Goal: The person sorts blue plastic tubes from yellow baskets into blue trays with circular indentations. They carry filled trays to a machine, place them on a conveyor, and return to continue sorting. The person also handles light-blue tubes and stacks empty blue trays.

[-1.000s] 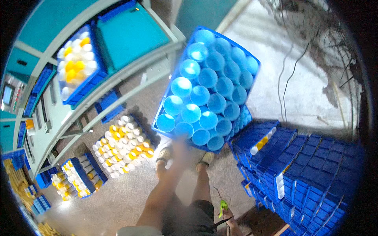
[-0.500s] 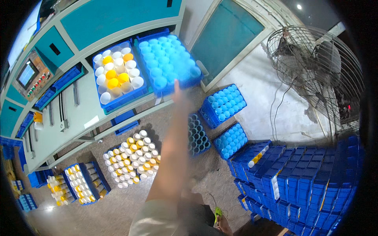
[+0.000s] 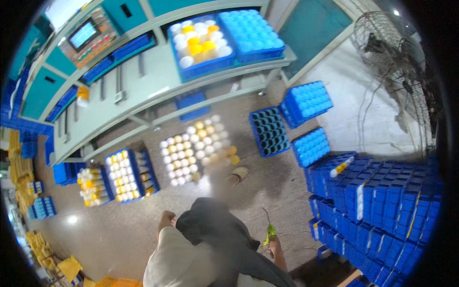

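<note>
My left hand [image 3: 167,219] is low by my left side, beside the dark cloth over my front. Its fingers are small and blurred, so whether it is open or closed does not show. Down at my right side, my right hand [image 3: 275,245] is closed on a lime-green blow gun [image 3: 270,234] with a thin dark nozzle pointing forward. On the floor ahead stand blurred rows of white and yellow cylinders [image 3: 178,160]. Near them lies a round tub-like object [image 3: 237,175].
A long bench [image 3: 158,91] carries a crate of white and yellow cylinders [image 3: 203,71] and a crate of light-blue cylinders [image 3: 260,56]. Blue crates [image 3: 269,131] stand on the floor. Stacked blue boxes [image 3: 382,201] rise at right, below a wire-caged fan [image 3: 389,43].
My left arm, earlier stretched forward with a finger at the light-blue cylinders, has come back down to my side. The view has shifted, and my right hand still holds the blow gun.
</note>
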The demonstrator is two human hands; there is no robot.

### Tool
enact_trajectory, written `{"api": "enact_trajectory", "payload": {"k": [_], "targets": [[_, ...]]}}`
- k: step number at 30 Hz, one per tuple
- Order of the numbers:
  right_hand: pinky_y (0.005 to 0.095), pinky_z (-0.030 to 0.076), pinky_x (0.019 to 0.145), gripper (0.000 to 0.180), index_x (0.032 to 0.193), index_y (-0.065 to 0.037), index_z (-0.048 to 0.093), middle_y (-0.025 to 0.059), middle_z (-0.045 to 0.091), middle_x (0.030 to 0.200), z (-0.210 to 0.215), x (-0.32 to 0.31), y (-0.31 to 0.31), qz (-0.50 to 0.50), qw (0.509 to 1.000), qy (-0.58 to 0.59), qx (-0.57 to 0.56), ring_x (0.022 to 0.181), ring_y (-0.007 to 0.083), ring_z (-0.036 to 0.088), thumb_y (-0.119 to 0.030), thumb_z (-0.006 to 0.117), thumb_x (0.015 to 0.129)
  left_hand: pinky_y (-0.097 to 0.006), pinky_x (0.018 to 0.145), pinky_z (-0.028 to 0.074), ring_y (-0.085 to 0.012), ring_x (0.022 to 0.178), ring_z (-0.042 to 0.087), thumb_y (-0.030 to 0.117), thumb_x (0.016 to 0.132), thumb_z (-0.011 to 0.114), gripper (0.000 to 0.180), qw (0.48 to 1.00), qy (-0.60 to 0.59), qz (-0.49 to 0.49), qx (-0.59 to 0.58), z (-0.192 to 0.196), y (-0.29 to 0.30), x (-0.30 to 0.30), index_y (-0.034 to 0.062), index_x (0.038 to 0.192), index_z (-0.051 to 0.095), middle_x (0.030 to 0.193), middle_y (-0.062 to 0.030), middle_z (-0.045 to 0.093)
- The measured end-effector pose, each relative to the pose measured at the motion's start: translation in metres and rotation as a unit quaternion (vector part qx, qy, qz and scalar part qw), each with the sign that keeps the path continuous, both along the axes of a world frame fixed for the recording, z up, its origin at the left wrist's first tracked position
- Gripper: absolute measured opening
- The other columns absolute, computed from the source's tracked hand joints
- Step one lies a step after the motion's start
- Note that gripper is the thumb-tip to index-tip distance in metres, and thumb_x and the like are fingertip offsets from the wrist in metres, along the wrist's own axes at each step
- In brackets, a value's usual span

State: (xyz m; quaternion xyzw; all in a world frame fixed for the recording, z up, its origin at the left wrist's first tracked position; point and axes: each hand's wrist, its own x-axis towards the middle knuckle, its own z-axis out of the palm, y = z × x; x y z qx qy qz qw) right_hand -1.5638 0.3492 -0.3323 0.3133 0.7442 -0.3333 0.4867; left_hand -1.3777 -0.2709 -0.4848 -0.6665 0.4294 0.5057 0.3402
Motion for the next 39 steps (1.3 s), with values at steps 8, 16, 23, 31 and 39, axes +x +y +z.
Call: {"api": "enact_trajectory", "payload": {"k": [8,16,23,31,39], "targets": [[0.0345,0.048,0.048,0.042,0.116,-0.008,0.054,0.0087,0.065,0.079,0.012,0.088,-0.046,0.043,0.999,-0.010,-0.029,0.056,0.0187,0.056,-0.047,0.056,0.100,-0.039,0.059,0.053,-0.0237,0.069,0.069,0.023,0.079,0.068,0.027,0.978,0.136,-0.006,-0.158,0.045,-0.147,0.059,-0.0008,0.092,0.068,0.077,-0.0178,0.070],[0.0349,0.049,0.049,0.041,0.118,-0.009,0.055,0.0093,0.066,0.080,-0.021,0.082,-0.150,0.025,0.998,0.057,-0.010,0.059,0.0195,0.058,-0.045,0.058,0.098,-0.051,0.088,0.053,-0.0491,0.103,0.064,0.025,0.084,0.067,0.082,0.762,0.252,-0.277,-0.528,0.219,-0.346,-0.222,0.0094,0.154,0.027,0.106,-0.0307,0.068],[0.0346,0.050,0.059,0.062,0.116,-0.010,0.063,0.0040,0.066,0.089,-0.002,0.070,-0.351,-0.069,0.829,0.456,-0.317,0.075,0.0182,0.063,-0.063,0.065,0.086,-0.053,0.075,0.052,-0.0462,0.082,0.067,0.017,0.085,0.072,0.113,0.667,0.306,-0.292,-0.613,0.318,-0.590,-0.407,0.0210,0.159,-0.013,0.092,-0.0290,0.070],[0.0369,0.053,0.056,0.030,0.106,0.001,0.067,0.0098,0.069,0.086,0.096,0.114,-0.506,-0.077,0.947,0.312,-0.009,0.063,0.0202,0.066,-0.024,0.071,0.090,-0.049,0.082,0.054,-0.0411,0.095,0.069,0.023,0.087,0.072,0.104,0.674,0.280,-0.310,-0.610,0.340,-0.733,-0.505,0.0288,0.161,-0.002,0.103,-0.0250,0.070],[0.0406,0.053,0.069,0.043,0.123,-0.006,0.063,0.0160,0.071,0.094,0.089,0.174,-0.543,-0.107,0.961,0.176,0.186,0.075,0.0268,0.068,-0.032,0.070,0.089,-0.044,0.061,0.056,-0.0363,0.072,0.069,0.035,0.091,0.061,0.063,0.329,0.374,-0.409,-0.765,0.272,-0.819,-0.539,0.0085,0.145,0.043,0.116,-0.0223,0.063]]}}
